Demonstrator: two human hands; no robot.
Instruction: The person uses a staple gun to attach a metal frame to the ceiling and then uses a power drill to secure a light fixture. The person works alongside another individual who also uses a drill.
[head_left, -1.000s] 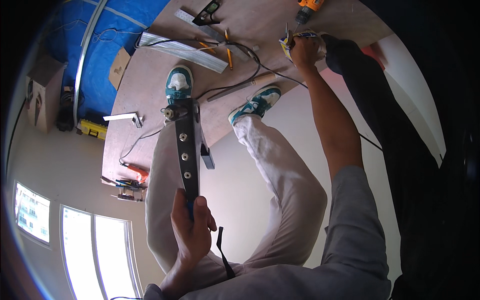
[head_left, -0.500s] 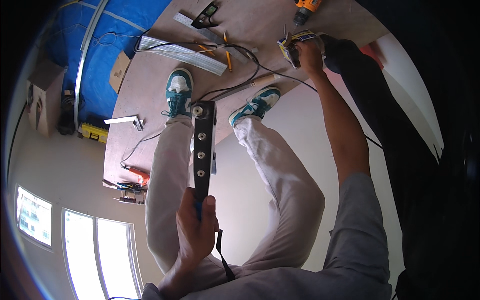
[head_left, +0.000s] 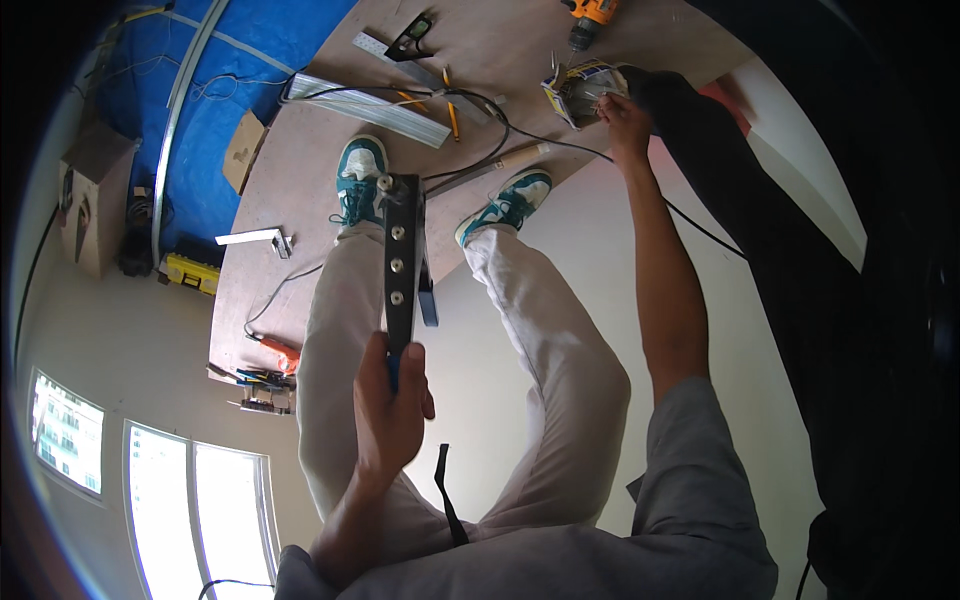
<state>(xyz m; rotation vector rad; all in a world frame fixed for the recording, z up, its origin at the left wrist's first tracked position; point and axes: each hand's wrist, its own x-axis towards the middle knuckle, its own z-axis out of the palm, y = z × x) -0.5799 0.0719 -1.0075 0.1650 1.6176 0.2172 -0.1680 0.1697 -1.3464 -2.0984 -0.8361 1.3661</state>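
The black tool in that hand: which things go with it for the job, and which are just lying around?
Seemingly in use:
black tool, in the left hand
open box, by the right hand

Seemingly just lying about:
orange drill (perhaps needed too)
pencils
silver metal channel
L-shaped tool

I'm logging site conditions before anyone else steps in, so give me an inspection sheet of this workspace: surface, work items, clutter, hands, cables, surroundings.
Surface: brown wooden board, with both shoes on it
Work items: black hand tool with a row of metal fittings; open package, blue, yellow and white
Clutter: silver metal channel, pencils, white-bladed square, orange drill
Hands: left hand grips the black hand tool; right hand is at the open package, anything pinched too small to tell
Cables: black cable loops across the board near the shoes
Surroundings: blue sheeting, bright windows, cardboard box
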